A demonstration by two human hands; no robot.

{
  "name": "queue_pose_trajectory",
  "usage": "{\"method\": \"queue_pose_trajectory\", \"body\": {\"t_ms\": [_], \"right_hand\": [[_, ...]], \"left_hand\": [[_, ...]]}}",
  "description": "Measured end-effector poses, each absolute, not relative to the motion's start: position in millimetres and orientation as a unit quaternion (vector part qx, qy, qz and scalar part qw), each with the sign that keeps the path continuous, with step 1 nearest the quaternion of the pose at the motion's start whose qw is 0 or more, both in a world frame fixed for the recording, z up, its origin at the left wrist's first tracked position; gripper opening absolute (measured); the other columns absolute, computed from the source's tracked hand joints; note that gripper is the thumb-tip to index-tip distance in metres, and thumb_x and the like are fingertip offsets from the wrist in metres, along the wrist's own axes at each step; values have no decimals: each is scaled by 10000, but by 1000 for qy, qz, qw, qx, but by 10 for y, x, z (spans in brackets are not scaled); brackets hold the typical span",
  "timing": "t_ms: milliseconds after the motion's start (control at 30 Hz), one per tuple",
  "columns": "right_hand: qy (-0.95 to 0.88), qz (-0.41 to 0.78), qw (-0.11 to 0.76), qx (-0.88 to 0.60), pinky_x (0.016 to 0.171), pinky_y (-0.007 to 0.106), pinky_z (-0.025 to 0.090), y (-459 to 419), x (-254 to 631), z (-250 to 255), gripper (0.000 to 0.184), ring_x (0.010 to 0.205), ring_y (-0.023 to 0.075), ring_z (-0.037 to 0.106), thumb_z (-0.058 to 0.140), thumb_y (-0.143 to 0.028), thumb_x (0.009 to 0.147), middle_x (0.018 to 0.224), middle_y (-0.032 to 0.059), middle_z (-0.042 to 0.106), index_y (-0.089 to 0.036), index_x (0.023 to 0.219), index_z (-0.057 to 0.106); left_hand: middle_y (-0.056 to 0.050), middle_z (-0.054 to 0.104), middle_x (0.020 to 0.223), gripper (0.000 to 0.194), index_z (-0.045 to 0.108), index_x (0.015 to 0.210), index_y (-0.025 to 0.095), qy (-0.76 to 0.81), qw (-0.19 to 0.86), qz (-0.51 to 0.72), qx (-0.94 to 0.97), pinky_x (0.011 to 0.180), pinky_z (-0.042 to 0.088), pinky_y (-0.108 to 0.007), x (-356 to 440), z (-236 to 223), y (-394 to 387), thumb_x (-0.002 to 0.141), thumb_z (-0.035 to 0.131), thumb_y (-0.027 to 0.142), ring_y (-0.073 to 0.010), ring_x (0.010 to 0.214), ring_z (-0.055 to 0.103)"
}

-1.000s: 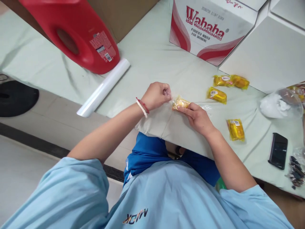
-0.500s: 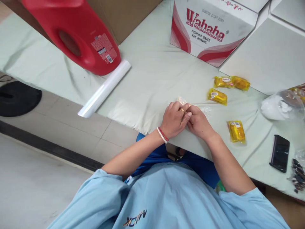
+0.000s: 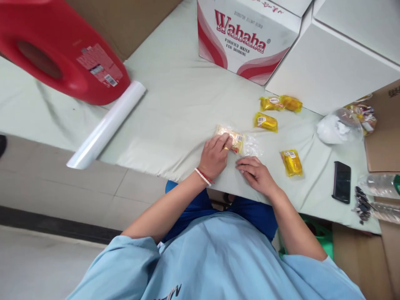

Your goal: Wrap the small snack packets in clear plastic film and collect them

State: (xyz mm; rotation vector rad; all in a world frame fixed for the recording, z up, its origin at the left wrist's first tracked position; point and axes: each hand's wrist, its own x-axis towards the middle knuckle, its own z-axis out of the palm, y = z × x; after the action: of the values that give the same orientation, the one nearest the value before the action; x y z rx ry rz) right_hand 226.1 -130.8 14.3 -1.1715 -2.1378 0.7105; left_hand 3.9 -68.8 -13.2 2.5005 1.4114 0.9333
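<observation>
My left hand (image 3: pixel 215 155), with a ring and a bead bracelet, is on a pale yellow snack packet (image 3: pixel 236 141) with a small printed label. Its fingers curve over the packet's near side and cover part of it; the thumb is hard to see. Beside the packet lies a crumpled clear plastic wrapper (image 3: pixel 252 146). My right hand (image 3: pixel 256 175) rests on the table just below that wrapper, holding nothing, with its fingers stretched out and slightly apart. Farther right are several yellow-wrapped snacks, such as one (image 3: pixel 265 121) and a nearer one (image 3: pixel 292 162).
A white roll (image 3: pixel 108 125) lies at the left beside a large red jug (image 3: pixel 71 54). White cartons, one a Wahaha water box (image 3: pixel 243 46), stand at the back. Toward the right are a plastic bag (image 3: pixel 337 127), a black phone (image 3: pixel 341 182) and clear bottles (image 3: pixel 379 185).
My hands, together over the packet before, have come apart. The right has moved away to the lower right, uncovering more of the packet and the clear wrapper. The whole view has shifted right.
</observation>
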Motion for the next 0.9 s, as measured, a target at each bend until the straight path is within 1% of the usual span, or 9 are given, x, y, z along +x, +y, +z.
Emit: {"method": "queue_pose_trajectory", "body": {"t_ms": [100,200,300,367,467,533,633,767,900], "right_hand": [[-724,275,360,-520,978,437,595,-1298,2481,281,207,1071,231,728,608,-316,1043,1113,62,787,-286,1125,795],[-665,199,412,-590,888,381,602,-1079,2621,449,265,1006,214,702,664,-358,1004,1199,75,738,-284,1236,768],[-709,180,371,-572,819,374,595,-749,2607,514,582,933,201,656,726,-354,938,1433,106,623,-296,1505,610],[-761,180,318,-535,819,387,581,-567,2542,503,651,915,212,637,734,-319,918,1378,110,647,-286,1548,571],[-816,139,266,-494,862,407,548,-488,2479,483,342,932,242,619,643,-254,973,1024,84,705,-257,1294,763],[-821,89,266,-497,859,409,526,-585,2514,483,258,928,246,605,581,-227,1009,915,84,688,-251,1084,826],[-814,56,259,-517,827,403,503,-867,2679,456,262,897,235,589,585,-210,1012,940,81,728,-272,995,839],[-826,119,230,-500,856,428,510,-1208,2928,348,258,913,237,616,603,-179,972,1001,61,790,-283,973,839],[-722,179,327,-583,998,472,521,-1177,3024,330,263,1078,255,675,544,-253,967,1114,63,784,-263,984,806]], "left_hand": [[-151,660,1504,459,631,1453,195,466,63,308,827,1089,452,-454,25,-159,-660,1064,390,148,-282,1363,587],[-133,669,1502,462,640,1449,199,464,50,316,826,1084,461,-456,6,-181,-648,1060,399,135,-278,1347,594],[-123,685,1486,443,661,1427,198,464,36,315,827,1056,474,-458,-8,-180,-656,1058,423,138,-283,1298,610],[-120,694,1474,431,675,1411,200,466,27,308,829,1022,481,-465,-12,-164,-665,1053,441,141,-293,1262,618],[-122,696,1472,440,677,1413,212,473,25,294,830,990,480,-470,-12,-135,-678,1044,450,135,-299,1248,621],[-126,687,1483,456,666,1431,216,477,32,286,830,992,478,-470,-6,-124,-683,1042,443,133,-296,1258,621],[-128,669,1507,482,640,1467,221,477,45,280,832,1017,472,-469,3,-123,-689,1042,429,134,-294,1301,609],[-119,657,1523,497,623,1487,237,463,43,280,840,1029,464,-466,2,-148,-698,1049,415,129,-292,1321,604],[-116,661,1518,498,613,1500,241,455,28,288,842,1009,462,-459,-8,-190,-711,1062,400,135,-289,1299,611]]}}
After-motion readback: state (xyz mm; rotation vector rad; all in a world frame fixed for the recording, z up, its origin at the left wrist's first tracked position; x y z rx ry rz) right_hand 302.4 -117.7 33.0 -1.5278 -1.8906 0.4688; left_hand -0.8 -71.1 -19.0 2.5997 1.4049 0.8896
